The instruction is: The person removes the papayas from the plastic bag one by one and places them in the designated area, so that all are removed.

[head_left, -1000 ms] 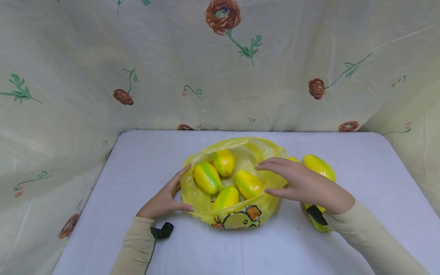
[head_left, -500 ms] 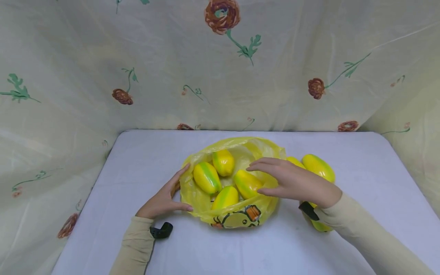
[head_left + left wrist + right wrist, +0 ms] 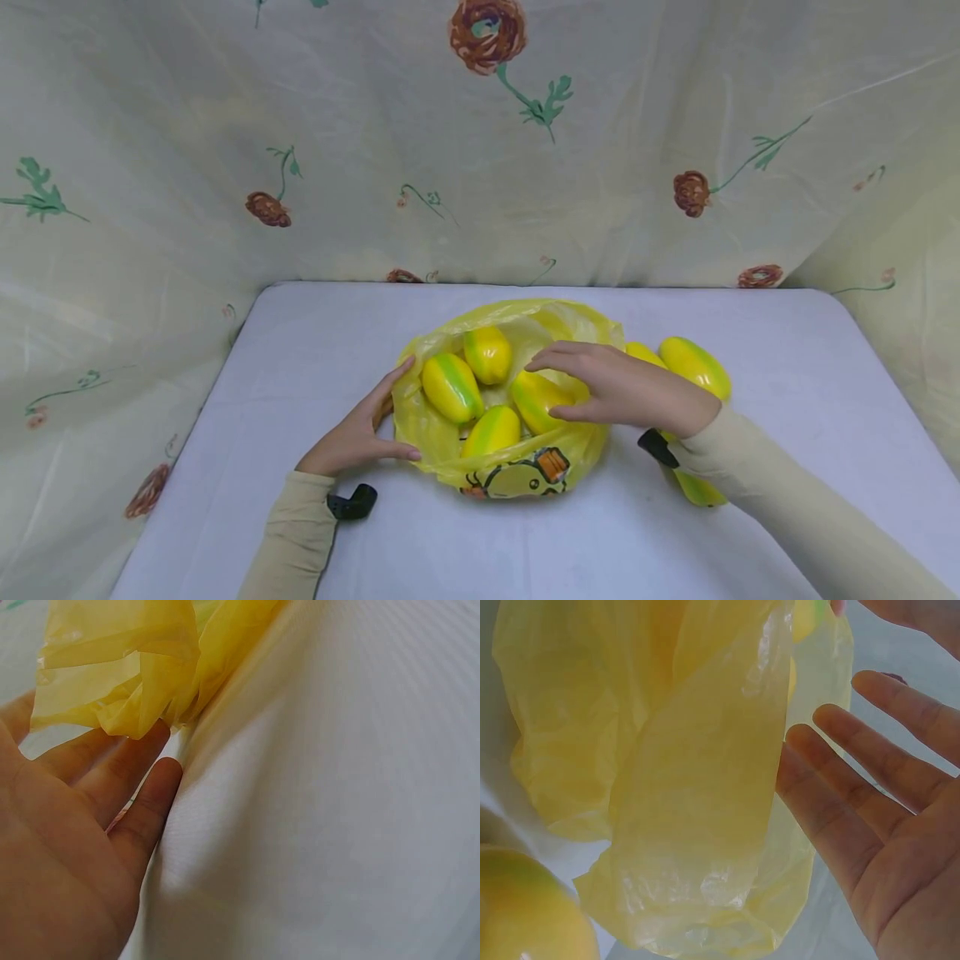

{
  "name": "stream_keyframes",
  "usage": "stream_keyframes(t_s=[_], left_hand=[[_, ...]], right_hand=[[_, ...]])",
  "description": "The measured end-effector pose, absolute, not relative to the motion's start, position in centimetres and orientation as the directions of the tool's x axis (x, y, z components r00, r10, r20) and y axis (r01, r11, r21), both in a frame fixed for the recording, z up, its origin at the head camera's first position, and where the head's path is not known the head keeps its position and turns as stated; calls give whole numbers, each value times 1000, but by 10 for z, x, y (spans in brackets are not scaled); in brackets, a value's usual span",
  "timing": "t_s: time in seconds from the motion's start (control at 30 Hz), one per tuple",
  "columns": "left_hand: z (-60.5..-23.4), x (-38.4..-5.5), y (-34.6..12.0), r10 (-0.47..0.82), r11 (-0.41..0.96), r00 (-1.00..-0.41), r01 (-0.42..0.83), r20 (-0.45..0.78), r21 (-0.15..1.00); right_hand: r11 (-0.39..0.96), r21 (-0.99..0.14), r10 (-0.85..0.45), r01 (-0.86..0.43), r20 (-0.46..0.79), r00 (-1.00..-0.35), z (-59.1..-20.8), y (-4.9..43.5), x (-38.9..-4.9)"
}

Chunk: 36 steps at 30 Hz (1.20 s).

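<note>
Head view
- Right hand right of centre, coming in over the bag across its right rim.
- Right fruit sits in the bag, directly below the hand's reach. Long axis slants upper left to lower right. Fingers pass over its upper end, thumb overlaps its lower right. Touching or just above: cannot tell.
- Fingers lightly bent, thumb well away from them; no grip apparent.
- Left hand is farther off, at the bag's left wall, thumb by the lower-left rim. Right hand clearly the nearer.
- Also in the bag: left fruit, top fruit, bottom fruit. The bottom one lies just beside the right fruit and, as I judge it, crowds that side; the right rim under the hand is the other likely snag.
- On the table, right side of frame: far loose fruit, middle loose fruit by the rim, near loose fruit partly under the right sleeve.

Left wrist view
- Fingers extended, tips against yellow plastic, upper left of frame. No pinch seen.

Right wrist view
- Fingers straight and spread at right, beside the bag's thin wall; nothing held that shows. One loose fruit cropped, lower left; which one, cannot tell.
</note>
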<state>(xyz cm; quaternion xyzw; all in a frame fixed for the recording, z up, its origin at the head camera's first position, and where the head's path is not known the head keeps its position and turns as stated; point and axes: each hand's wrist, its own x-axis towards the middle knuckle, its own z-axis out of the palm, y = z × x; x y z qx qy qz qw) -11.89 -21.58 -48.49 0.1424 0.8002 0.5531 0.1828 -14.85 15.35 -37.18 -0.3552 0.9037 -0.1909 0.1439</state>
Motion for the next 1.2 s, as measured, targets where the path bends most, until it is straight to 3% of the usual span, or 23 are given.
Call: stream_keyframes(t_s=[0.37,0.63,1.2], left_hand=[[-483,-118,-216,425,362,-895,29,-138,932],[-484,-118,-216,434,351,-891,29,-135,936],[-483,-117,-215,433,358,-891,30,-137,933]], right_hand=[[665,-413,-729,-622,-178,-661,-371,141,-161],[693,-391,-719,-606,-304,-625,-376,130,-165],[717,-371,-697,-591,-385,-604,-383,121,-172]])
